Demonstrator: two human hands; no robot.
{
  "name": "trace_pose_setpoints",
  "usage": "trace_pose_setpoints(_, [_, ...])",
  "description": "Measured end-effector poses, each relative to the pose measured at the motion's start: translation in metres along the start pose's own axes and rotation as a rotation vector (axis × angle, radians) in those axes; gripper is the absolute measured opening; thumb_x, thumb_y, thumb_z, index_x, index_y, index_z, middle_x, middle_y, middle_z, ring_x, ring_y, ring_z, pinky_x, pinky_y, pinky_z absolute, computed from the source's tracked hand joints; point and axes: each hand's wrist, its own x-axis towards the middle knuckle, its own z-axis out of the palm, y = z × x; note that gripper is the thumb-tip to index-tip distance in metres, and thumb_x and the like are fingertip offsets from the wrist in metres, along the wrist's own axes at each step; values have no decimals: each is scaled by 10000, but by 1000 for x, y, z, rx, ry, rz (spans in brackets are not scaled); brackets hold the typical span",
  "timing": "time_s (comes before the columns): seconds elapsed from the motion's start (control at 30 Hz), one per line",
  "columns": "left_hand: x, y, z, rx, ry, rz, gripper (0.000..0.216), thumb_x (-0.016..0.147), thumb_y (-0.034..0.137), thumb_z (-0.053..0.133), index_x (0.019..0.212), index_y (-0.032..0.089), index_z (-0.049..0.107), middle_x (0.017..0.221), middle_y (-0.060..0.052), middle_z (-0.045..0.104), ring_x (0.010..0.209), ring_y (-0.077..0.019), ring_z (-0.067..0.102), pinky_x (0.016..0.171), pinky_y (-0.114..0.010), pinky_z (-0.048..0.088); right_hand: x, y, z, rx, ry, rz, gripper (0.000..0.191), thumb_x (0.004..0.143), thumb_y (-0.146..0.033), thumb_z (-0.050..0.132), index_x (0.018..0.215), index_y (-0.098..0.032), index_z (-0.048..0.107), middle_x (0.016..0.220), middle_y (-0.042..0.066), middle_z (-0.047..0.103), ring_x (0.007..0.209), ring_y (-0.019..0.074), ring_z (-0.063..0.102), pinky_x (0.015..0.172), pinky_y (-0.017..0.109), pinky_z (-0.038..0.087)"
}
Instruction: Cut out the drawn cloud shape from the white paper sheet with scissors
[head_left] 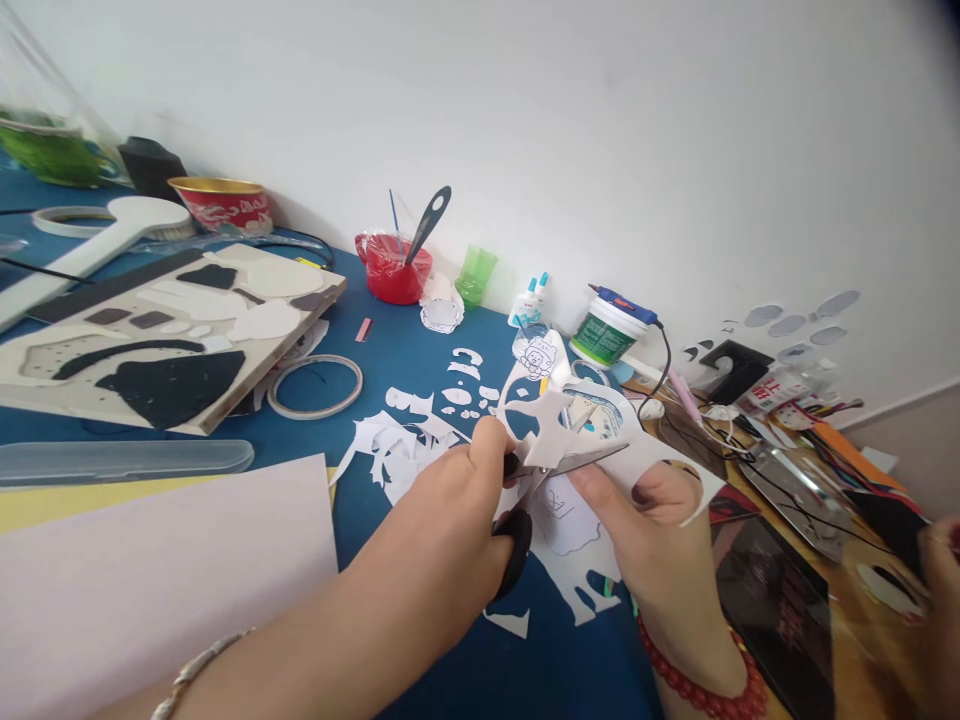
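Paper cutout (551, 438) pinched in right hand (654, 520) grip, left hand (459, 500) clenching scissors (579, 462) at its edge, scraps (405, 440) crowding

A plain white wall (525, 100) fills the view from 10 to 2 o'clock. It is matt and bare except for grey oval patches (787, 322) at 3 o'clock, with a black socket (739, 365) just below them. The wall meets the table along a line slanting down from 9 towards 3 o'clock. The table (405, 350) has a blue top across the centre and at 6 o'clock. At 4 o'clock a brown wooden top (870, 640) adjoins it. A beige strip (915, 440) runs under the wall at 3 o'clock; it may be floor or skirting. The light is soft and even, and the shadows are faint.
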Motion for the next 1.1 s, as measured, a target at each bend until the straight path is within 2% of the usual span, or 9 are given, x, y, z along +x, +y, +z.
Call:
trace_pose_setpoints(0.23, [-2, 0, 1, -95, -4, 12, 314, 728, 78, 523, 866, 263, 311, 917, -13, 582, 813, -211, 563, 576, -256, 385, 1, -1, 0, 51, -39, -13, 231, 895, -185, 671, 1046, -344, 745, 1062, -55, 711, 944, 150, 687, 785, 170, 570])
trace_pose_setpoints(0.37, [-3, 1, 1, -79, 15, 33, 329, 713, 80, 539, 870, 260, 313, 899, -19, 574, 800, -210, 561, 577, -257, 389, 3, -2, 0, 49, -55, 5, 234, 897, -190, 671, 1075, -326, 737, 1113, -35, 696, 1012, 179, 671, 782, 193, 581])
trace_pose_setpoints(0.5, [-2, 2, -1, -60, 17, 25, 311, 724, 71, 517, 863, 260, 314, 906, -24, 573, 826, -222, 572, 570, -257, 385, 3, -1, 1, 51, -57, 0, 221, 905, -206, 667, 1075, -328, 738, 1111, -29, 698, 1032, 189, 665, 843, 231, 576])
trace_pose_setpoints(0.6, [-2, 1, -1, -50, 19, 35, 309, 726, 60, 509, 853, 260, 311, 898, -25, 576, 853, -230, 581, 574, -259, 381, 2, 0, 1, 59, -55, 29, 208, 908, -230, 669, 1083, -318, 737, 1116, -15, 696, 1038, 208, 663, 810, 239, 589])
trace_pose_setpoints(0.73, [-2, 2, -2, -30, 17, 39, 319, 726, 47, 511, 842, 260, 305, 882, -25, 580, 863, -236, 592, 558, -258, 359, 1, -1, 1, 64, -43, 22, 248, 903, -233, 676, 1137, -303, 719, 1113, 0, 698, 1046, 216, 659, 872, 271, 573])
trace_pose_setpoints(0.87, [-2, 3, -3, 18, 0, 22, 327, 730, 41, 508, 811, 263, 282, 846, -20, 571, 839, -239, 595, 532, -258, 324, 1, -1, 1, 58, -42, -6, 215, 898, -214, 673, 1083, -301, 740, 1070, -8, 712, 997, 198, 678, 829, 236, 580])
trace_pose_setpoints(1.0, [-2, 4, -4, 36, -14, 7, 329, 729, 44, 506, 793, 264, 271, 820, -14, 567, 810, -235, 601, 517, -254, 309, 1, -1, 1, 27, -43, -20, 194, 893, -226, 673, 1065, -272, 750, 1071, 14, 711, 939, 222, 696, 744, 258, 607])
trace_pose_setpoints(1.1, [-1, 5, -4, 43, -10, -2, 315, 730, 42, 499, 793, 262, 282, 793, -9, 562, 806, -231, 608, 504, -246, 298, 1, -1, 1, 3, -35, -23, 195, 891, -237, 672, 1066, -269, 751, 1061, 16, 713, 937, 231, 696, 749, 270, 608])
